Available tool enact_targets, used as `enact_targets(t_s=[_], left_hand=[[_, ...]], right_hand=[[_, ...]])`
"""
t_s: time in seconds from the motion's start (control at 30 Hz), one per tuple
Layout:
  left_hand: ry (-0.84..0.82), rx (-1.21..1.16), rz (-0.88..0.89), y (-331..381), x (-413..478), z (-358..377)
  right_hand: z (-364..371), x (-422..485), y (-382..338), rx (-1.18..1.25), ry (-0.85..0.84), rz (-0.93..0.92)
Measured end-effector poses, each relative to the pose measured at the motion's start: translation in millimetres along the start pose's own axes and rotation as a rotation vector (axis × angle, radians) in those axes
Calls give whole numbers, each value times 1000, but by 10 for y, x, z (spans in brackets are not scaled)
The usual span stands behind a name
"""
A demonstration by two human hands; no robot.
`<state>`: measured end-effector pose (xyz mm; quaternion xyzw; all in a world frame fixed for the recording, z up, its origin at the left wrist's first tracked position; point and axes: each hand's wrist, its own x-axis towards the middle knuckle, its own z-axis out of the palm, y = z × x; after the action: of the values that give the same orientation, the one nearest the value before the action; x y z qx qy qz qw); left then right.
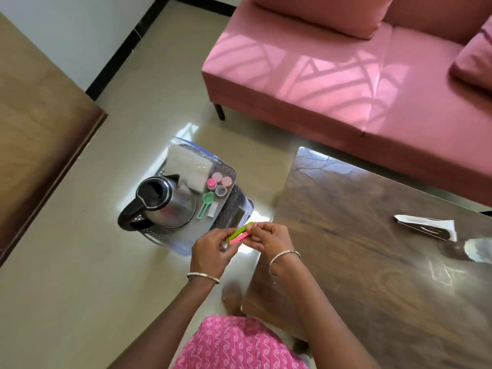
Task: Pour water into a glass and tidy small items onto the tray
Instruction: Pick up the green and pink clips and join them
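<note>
We are in a home, in what looks to us like a living room. A pink upholstered sofa (pixel 319 75) with loose cushions (pixel 319 14) stands on short dark legs, and sunlight throws a barred pattern across its seat. Near it stands a low, dark wooden counter (pixel 372 262) with a glossy top. The floor (pixel 66 288) is polished and beige, edged by a black skirting (pixel 127 43) under a white wall (pixel 66 27). A brown wooden panel (pixel 32 107) fills the left side; we cannot tell whether it is a door or furniture. A steel electric kettle (pixel 170 206) sits on a tray (pixel 231 170) down at floor level
</note>
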<state>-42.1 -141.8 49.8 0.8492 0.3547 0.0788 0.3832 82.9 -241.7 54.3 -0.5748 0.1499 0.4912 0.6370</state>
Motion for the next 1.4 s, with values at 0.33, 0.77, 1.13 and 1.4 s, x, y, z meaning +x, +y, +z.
enact_targets(t_s=[0.33, 0.77, 1.13, 1.4], left_hand=[[79, 39, -432, -965, 238, -156], [-69, 244, -594, -1672, 669, 275], [-113, 354, -580, -1832, 704, 554], [-135, 312, -558, -1848, 680, 540]], right_hand=[[502, 465, 332, -213, 133, 66], [248, 761, 701, -202, 245, 140], [204, 903, 946, -263, 257, 169], [161, 893, 964, -237, 235, 191]])
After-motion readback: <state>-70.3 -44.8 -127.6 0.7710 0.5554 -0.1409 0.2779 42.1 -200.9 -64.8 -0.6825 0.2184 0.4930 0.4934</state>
